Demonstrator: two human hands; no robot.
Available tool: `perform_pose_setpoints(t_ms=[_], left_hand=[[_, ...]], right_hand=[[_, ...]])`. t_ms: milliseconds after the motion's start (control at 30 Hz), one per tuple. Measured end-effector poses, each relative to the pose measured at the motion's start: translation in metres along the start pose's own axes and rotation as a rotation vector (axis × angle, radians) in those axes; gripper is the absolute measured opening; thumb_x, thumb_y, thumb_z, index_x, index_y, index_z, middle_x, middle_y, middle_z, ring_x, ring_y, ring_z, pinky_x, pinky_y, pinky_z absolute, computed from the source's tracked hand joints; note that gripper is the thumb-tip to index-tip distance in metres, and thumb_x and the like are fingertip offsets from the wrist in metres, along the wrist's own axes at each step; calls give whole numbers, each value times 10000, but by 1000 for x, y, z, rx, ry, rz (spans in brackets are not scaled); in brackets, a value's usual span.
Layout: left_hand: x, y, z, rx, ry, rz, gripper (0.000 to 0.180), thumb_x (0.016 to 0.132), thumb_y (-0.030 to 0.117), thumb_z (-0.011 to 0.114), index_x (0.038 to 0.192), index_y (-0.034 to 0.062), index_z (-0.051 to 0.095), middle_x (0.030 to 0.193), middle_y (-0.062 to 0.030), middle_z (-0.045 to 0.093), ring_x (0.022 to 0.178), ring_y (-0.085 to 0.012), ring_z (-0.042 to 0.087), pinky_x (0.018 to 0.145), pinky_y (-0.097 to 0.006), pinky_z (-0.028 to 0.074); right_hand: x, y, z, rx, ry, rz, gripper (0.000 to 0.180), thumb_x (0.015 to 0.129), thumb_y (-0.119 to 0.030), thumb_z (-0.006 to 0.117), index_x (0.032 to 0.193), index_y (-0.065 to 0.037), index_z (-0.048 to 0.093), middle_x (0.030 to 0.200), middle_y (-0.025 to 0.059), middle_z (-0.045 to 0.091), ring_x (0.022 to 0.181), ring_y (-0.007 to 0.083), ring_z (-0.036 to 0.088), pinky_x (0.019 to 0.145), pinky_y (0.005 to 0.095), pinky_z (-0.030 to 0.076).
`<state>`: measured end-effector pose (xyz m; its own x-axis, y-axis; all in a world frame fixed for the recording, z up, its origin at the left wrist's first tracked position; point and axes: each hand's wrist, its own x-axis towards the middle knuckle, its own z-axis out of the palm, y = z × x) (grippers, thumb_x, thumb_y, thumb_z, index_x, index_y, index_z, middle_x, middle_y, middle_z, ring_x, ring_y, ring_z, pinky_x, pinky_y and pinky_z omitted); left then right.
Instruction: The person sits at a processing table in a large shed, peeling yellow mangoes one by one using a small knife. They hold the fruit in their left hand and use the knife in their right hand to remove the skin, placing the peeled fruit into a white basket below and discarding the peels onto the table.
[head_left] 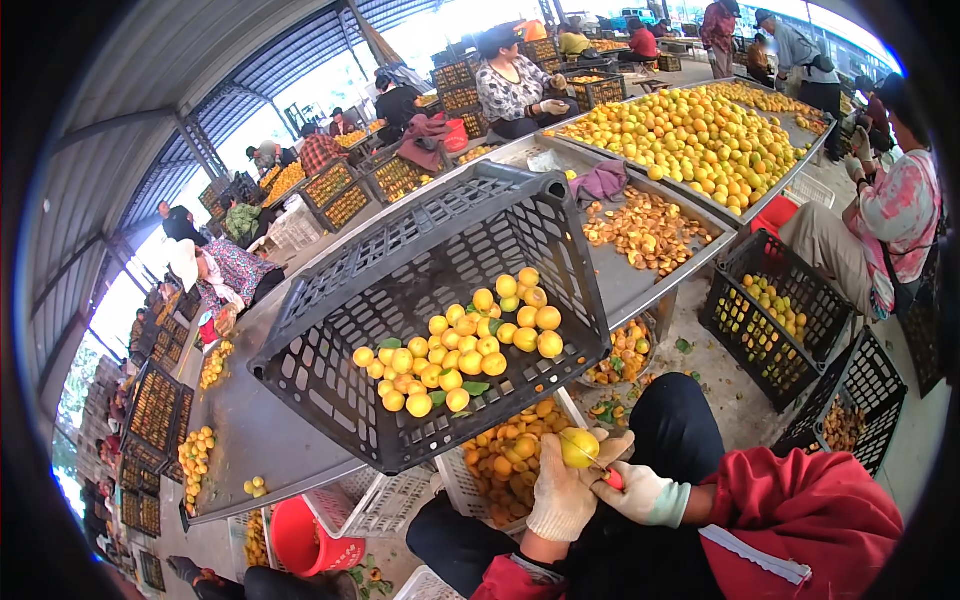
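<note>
In front of my lap, my left hand (558, 492), in a cream knit glove, grips a yellow apricot (578, 448). Closed on the red handle of a small knife (613, 480) is my gloved right hand (645, 494). The thin blade meets the fruit's lower side; how deep it sits cannot be made out. Tilted toward me on the metal table, a black plastic crate (330, 395) has a cluster of whole yellow apricots (450, 350) and some green leaves in it. Below it, beside my left hand, stands a white crate (462, 480) of orange cut apricots (510, 450).
A red bucket (310, 540) stands under the table's left part. Split fruit pieces (650, 232) and a large apricot heap (690, 140) lie on the metal table (250, 440). Black crates (770, 310) stand at right, near a seated person (895, 220). Several others work behind.
</note>
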<state>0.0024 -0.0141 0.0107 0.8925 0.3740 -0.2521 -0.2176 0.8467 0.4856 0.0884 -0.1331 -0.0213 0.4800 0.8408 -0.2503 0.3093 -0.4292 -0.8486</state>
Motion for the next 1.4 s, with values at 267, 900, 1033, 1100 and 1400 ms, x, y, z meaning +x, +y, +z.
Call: perform_pose_setpoints(t_ms=[267,900,1033,1100,1400], left_hand=[[3,17,-9,305,-41,167,556,988,480,448,1214,-28,467,1009,-181,630,1023,-321,617,898,-409,509],[-24,28,21,1820,3,458,391,1012,235,427,1299,-30,421,1191,-160,540,1052,-278,575,840,-377,489],[-13,4,24,1290,121,567,437,994,217,404,1380,13,425,1237,-135,568,1090,-248,582,935,-352,461],[-13,3,28,1118,118,603,420,978,189,431,1345,-13,459,1292,-167,550,1146,-256,565,970,-341,445],[-14,2,30,1631,71,863,501,999,243,402,1401,-54,380,1269,-195,581,1127,-294,598,957,-364,474]], right_hand=[[-11,-17,-27,-46,-95,-50,450,887,-462,618,1074,-53,616,871,234,662,834,407,652,747,439,529],[14,-49,-50,201,10,-626,690,814,-418,745,1314,-18,488,908,139,686,850,246,687,759,312,535],[9,-38,-32,113,211,-619,581,793,-347,739,1247,-36,550,939,171,658,825,315,667,744,340,532],[3,-46,-29,193,239,-585,482,794,-225,693,1214,-24,567,920,161,658,809,295,667,736,344,530],[4,-19,1,537,254,-496,557,841,-153,619,1350,5,458,1137,201,632,1064,251,632,891,331,492]])
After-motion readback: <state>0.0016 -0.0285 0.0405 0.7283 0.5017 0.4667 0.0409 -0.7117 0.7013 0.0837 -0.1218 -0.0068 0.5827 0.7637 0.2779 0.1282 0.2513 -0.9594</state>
